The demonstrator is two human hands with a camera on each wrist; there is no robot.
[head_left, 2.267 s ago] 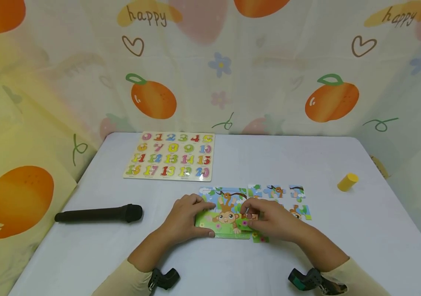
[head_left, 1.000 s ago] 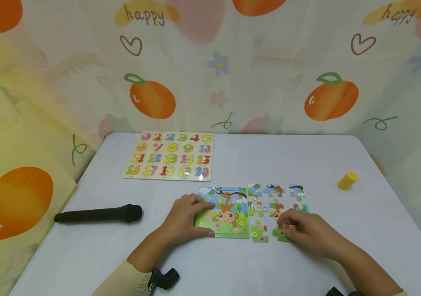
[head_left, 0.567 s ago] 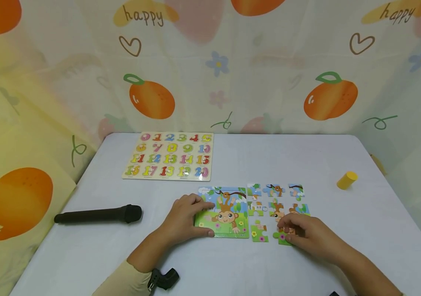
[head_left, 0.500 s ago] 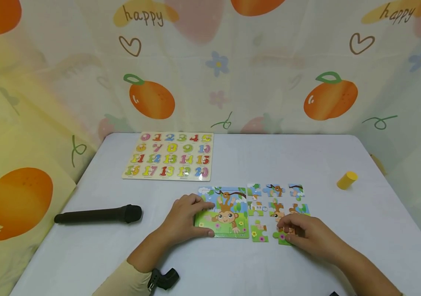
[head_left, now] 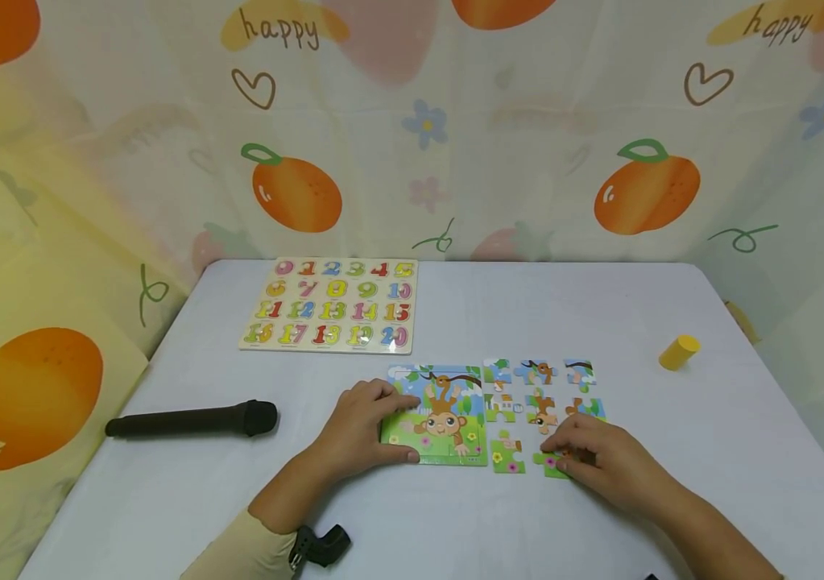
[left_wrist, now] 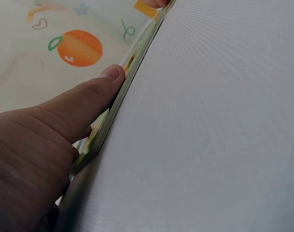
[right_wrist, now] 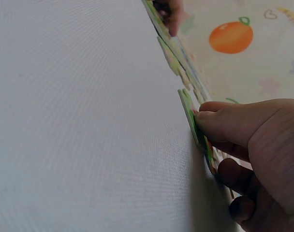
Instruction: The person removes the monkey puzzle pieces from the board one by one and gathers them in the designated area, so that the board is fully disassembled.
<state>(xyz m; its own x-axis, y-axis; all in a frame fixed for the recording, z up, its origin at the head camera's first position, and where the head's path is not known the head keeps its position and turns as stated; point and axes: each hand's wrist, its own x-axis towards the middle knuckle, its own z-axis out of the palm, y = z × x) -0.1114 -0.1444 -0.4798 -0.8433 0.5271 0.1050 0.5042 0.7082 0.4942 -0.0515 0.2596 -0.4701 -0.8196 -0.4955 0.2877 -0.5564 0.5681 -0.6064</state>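
Note:
My left hand [head_left: 364, 423] rests on the left side of a monkey picture puzzle board [head_left: 455, 445], its thumb at the near edge. In the left wrist view the straight thumb [left_wrist: 101, 84] lies on that edge. Right of the board, my right hand [head_left: 610, 459] pinches a green jigsaw piece [head_left: 551, 466] with a pink flower, close over the tabletop; the fingers hide its right part. The right wrist view shows the thumb on this piece [right_wrist: 186, 108]. Several loose pieces lie in rows beside it, including a lower-left piece [head_left: 506, 457] and a top-right one [head_left: 580, 371].
A wooden number board [head_left: 332, 306] lies at the back left of the white table [head_left: 527, 314]. To the left is a black microphone [head_left: 190, 420]. A yellow cylinder [head_left: 679, 353] lies at the right. Patterned cloth hangs behind the table.
My right hand has moved right, from the board's lower right corner to the bottom row of loose pieces, carrying the green piece. My left hand has stayed on the board.

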